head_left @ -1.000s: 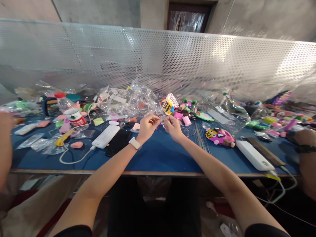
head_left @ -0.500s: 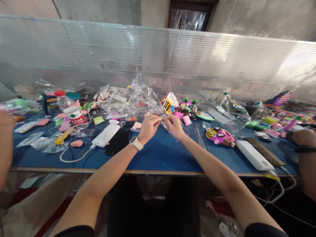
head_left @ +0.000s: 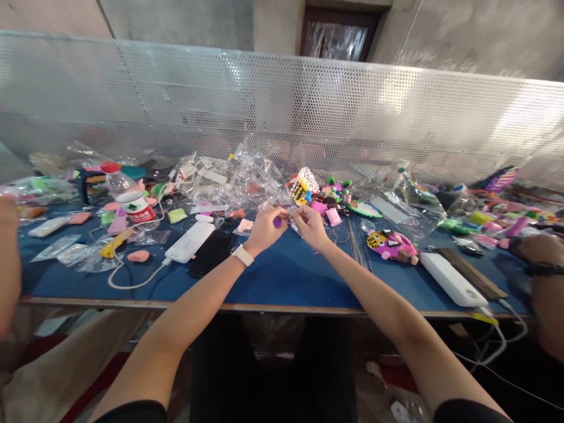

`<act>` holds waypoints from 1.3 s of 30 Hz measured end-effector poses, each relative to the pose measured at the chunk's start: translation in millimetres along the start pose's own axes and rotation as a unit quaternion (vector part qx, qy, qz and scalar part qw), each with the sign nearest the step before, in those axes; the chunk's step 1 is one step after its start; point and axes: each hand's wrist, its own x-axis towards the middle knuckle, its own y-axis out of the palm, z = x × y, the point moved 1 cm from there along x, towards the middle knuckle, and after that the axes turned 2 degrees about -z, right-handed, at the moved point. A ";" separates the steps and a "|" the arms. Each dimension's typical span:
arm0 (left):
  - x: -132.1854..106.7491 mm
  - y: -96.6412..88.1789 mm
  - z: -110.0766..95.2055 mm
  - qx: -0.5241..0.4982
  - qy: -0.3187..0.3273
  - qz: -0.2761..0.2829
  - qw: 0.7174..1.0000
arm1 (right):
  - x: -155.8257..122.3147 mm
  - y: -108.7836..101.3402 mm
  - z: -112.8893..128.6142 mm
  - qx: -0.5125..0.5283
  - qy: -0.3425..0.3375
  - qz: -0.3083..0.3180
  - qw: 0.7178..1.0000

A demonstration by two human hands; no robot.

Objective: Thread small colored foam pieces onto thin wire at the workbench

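Observation:
My left hand (head_left: 265, 228), with a pale watch on its wrist, is curled shut round a small purple piece (head_left: 278, 222) that shows between thumb and fingers. My right hand (head_left: 309, 225) is pinched shut right beside it, fingertips almost touching the left hand's; what it pinches is too small to make out. Both hands hover over the blue table (head_left: 282, 276), just in front of a heap of crumpled clear plastic bags (head_left: 240, 179). A striped yellow and white toy (head_left: 304, 183) lies just behind my right hand.
A white power bank (head_left: 189, 242) and black phone (head_left: 210, 252) lie to the left, near a water bottle (head_left: 130, 198). A pink tiger-faced toy (head_left: 390, 244) and another white power bank (head_left: 453, 286) lie to the right. Other people's arms are at both edges. A perforated metal screen (head_left: 282, 111) backs the table.
My hands have stayed close together and shifted slightly. The purple piece now shows in my left hand's grip.

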 end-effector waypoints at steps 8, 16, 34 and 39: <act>-5.4 6.2 11.6 0.138 0.037 0.001 0.990 | -0.6 4.1 -7.8 0.021 0.018 -0.007 1.000; -7.2 0.6 13.8 0.146 0.103 0.006 0.984 | -3.3 2.4 5.7 0.005 0.011 -0.033 0.999; -3.2 11.4 3.8 -0.365 -0.327 0.055 0.870 | -12.3 -2.9 0.3 -0.041 -0.035 0.047 0.997; -4.3 18.0 2.8 -0.422 -0.326 0.059 0.844 | -13.5 4.1 1.2 0.009 -0.008 -0.019 1.000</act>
